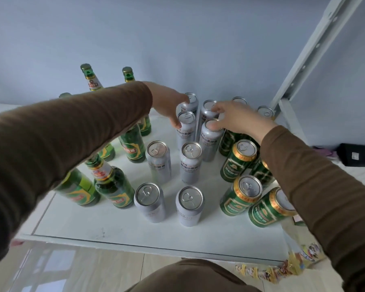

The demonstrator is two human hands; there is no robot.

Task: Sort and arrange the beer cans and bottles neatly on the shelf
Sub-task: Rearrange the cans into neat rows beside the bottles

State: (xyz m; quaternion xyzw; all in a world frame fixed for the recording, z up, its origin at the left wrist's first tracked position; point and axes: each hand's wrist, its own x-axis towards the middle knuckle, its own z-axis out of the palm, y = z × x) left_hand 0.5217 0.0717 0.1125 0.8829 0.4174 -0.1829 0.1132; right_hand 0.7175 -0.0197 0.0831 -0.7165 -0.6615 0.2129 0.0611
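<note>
Silver beer cans (pixel 190 163) are standing mid-shelf (pixel 122 230); the left hand (pixel 167 104) is curling round a rear silver can (pixel 187 125), the right hand (pixel 238 119) gripping its neighbour (pixel 211 142).

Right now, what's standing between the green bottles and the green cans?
In the head view, silver cans stand in two columns between the green bottles on the left and the green cans on the right.
</note>
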